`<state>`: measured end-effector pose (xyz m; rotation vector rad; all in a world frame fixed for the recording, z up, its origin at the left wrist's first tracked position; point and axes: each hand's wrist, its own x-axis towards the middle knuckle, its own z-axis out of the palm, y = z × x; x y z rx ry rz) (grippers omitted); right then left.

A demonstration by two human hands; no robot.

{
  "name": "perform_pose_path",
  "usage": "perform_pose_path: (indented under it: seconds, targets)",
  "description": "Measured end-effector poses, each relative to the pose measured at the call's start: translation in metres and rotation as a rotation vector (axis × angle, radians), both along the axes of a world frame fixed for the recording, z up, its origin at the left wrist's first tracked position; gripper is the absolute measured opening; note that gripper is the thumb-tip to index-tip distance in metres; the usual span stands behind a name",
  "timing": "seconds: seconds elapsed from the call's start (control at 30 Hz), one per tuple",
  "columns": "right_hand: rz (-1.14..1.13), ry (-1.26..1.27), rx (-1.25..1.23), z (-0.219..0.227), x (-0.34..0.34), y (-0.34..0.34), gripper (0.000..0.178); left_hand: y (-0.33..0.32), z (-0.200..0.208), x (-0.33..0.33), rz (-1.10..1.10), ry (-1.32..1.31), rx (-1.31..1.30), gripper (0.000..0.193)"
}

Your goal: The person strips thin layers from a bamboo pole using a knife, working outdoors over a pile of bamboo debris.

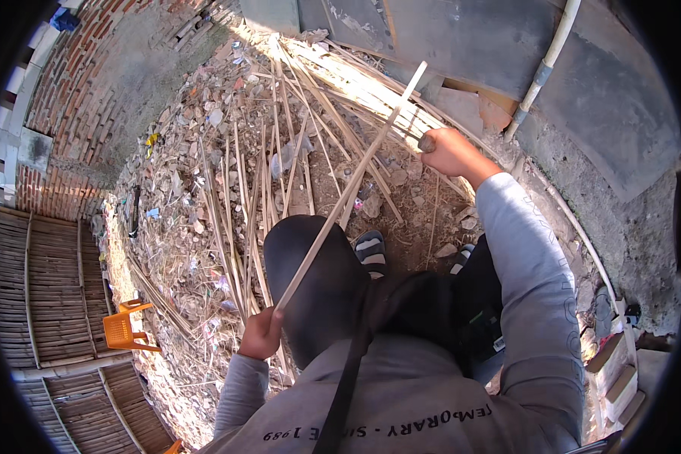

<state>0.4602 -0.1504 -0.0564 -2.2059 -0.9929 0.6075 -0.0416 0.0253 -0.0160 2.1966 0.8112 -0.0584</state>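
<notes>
A long, pale bamboo strip (pixel 340 200) runs slantwise across my lap, its lower end gripped in my closed left hand (pixel 262 333). Its far end rises past my right hand (pixel 458 155), which is closed around the wooden handle of a knife (pixel 427 143). The narrow blade reaches left toward the strip and meets or crosses it in view; I cannot tell whether it is cutting in. My dark-clad left knee (pixel 310 253) lies beneath the strip. More bamboo strips (pixel 231 219) lie on the ground ahead, fanned out from a sunlit bundle (pixel 329 64) at the far side.
Rubble and litter (pixel 174 174) cover the ground. Dark panels (pixel 461 45) and a pale pipe (pixel 541 72) stand at the far right, a brick wall (pixel 91 83) at the far left. An orange plastic chair (pixel 125 327) is near woven bamboo panels (pixel 49 295) on the left.
</notes>
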Motion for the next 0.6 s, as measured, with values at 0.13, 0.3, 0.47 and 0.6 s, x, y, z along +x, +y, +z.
perform_pose_path:
  seconds: [0.13, 0.3, 0.47, 0.6]
  targets:
    - [0.066, -0.27, 0.119, 0.0, -0.015, -0.001, 0.034, 0.002, 0.009, -0.002, 0.02, 0.042, -0.081, 0.046]
    - [0.338, -0.226, -0.138, 0.037, -0.05, 0.02, 0.035, 0.002, 0.0, -0.008, 0.057, 0.016, -0.096, 0.046]
    - [0.068, -0.131, -0.087, -0.005, 0.005, -0.003, 0.048, 0.007, 0.006, -0.006, 0.045, 0.051, -0.154, 0.046]
    - [0.031, -0.202, 0.07, 0.004, -0.014, -0.001, 0.042, -0.006, 0.011, 0.003, 0.092, 0.014, -0.21, 0.042]
